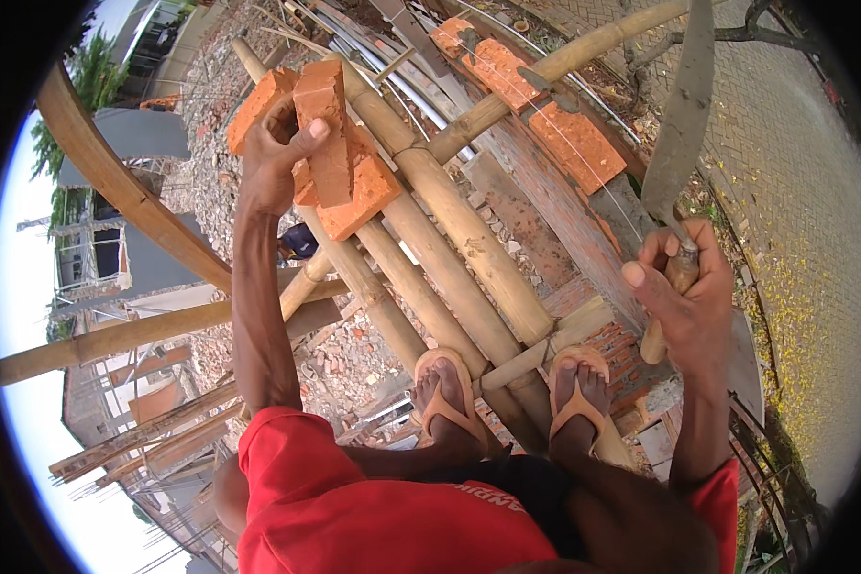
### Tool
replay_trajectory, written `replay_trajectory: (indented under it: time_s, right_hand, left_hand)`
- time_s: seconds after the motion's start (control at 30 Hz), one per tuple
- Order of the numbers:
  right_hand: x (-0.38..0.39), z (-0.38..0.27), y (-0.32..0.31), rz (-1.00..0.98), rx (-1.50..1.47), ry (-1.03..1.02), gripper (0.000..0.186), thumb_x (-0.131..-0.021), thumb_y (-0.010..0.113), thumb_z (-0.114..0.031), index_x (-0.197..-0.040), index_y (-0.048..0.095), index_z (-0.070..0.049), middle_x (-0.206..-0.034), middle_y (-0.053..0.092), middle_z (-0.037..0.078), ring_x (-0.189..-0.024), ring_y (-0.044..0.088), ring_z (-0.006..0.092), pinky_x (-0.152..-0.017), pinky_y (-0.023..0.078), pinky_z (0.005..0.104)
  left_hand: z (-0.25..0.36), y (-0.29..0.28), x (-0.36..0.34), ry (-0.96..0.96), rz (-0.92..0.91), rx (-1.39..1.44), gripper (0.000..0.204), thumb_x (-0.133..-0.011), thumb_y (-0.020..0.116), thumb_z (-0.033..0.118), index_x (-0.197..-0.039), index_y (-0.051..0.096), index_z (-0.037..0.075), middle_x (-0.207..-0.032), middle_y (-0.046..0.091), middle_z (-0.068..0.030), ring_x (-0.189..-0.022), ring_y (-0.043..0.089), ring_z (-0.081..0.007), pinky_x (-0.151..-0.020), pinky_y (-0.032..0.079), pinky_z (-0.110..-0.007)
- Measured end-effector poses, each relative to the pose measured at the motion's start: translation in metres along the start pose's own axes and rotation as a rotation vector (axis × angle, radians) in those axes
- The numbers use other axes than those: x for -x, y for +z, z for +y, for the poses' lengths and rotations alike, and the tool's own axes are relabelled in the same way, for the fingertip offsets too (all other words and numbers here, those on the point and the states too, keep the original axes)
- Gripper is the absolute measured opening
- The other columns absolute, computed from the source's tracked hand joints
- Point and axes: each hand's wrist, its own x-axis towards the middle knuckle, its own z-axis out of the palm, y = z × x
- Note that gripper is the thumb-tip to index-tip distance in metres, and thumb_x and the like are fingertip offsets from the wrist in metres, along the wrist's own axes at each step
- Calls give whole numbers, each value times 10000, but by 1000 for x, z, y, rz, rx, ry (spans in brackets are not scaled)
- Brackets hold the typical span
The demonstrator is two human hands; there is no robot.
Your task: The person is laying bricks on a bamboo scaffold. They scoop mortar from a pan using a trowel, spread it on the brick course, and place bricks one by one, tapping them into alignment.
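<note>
Your left fingers [308, 141] pinch a rough orange brick [335, 170] over other bricks [374, 189] on bamboo poles [469, 258], partly hiding it; your right fingers [656, 289] wrap a grey-bladed trowel [681, 143], its tip cut off.

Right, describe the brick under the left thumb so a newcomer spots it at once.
Find the bamboo poles running up the middle of the picture. Near their far end, orange bricks cluster around the left hand. Yours is the brick overlapping its neighbours, the only one with the thumb across it.
</note>
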Motion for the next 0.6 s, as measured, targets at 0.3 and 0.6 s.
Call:
replay_trajectory:
  time_s: [0.3,0.6]
  right_hand:
    - [-88,-51,-20,-140,-136,-225,644,-812,886,-293,-1291,531,-52,-1241,686,151,-1122,687,259,-983,571,425]
    - [-77,45,-86,90,1016,2,761,-687,889,-343,-1258,621,83,-936,750,223,-895,760,332,-819,598,425]
  left_hand:
    - [114,223,-31,70,-650,837,611,-1028,644,434,-1533,468,139,-1537,503,-182,-1477,410,-267,-1208,212,-626]
    - [49,201,6,-10,579,801,390,-1039,649,209,-1352,533,8,-1216,644,-112,-1168,592,-199,-1062,441,-398]
